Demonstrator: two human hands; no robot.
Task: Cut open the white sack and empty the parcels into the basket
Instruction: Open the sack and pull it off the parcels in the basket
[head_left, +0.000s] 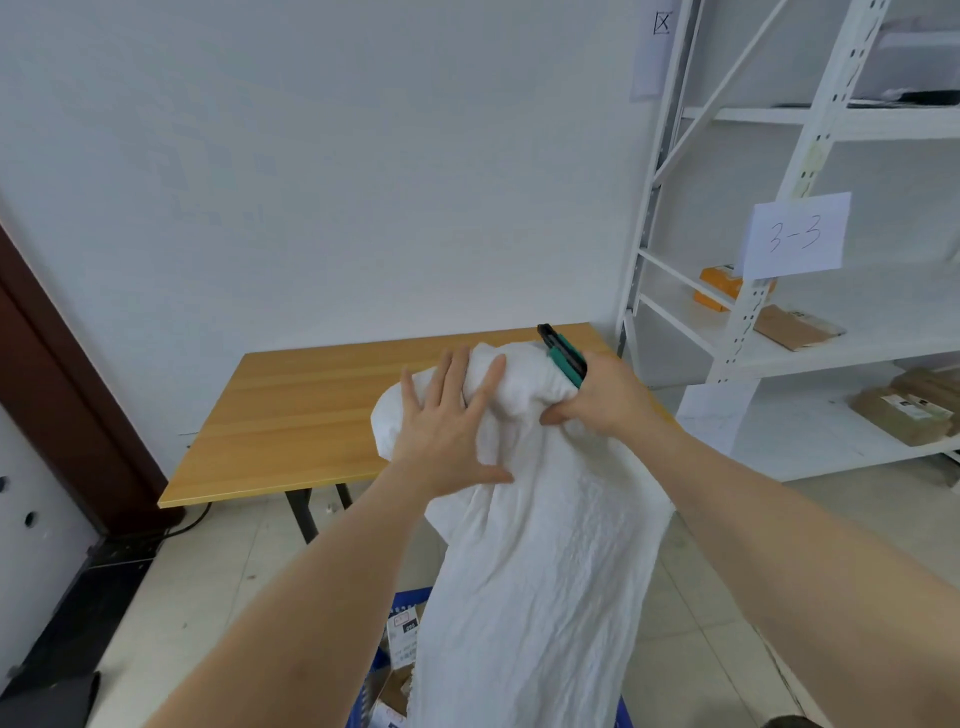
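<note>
The white sack (545, 545) hangs upended in front of me, its lower end inside the blue basket (382, 660) at the bottom of the view. Parcels (402, 636) with printed labels lie in the basket beside the sack. My left hand (447, 431) lies flat with spread fingers against the sack's raised end. My right hand (602, 397) grips a fold of the sack's top and also holds a green and black utility knife (563, 356), which points up and away.
A wooden table (311, 405) stands behind the sack against the white wall. A white metal shelf unit (753, 312) at the right carries brown parcels (914, 410) and a paper sign marked 3-3. A dark door frame (57, 374) is at the left. The floor is tiled.
</note>
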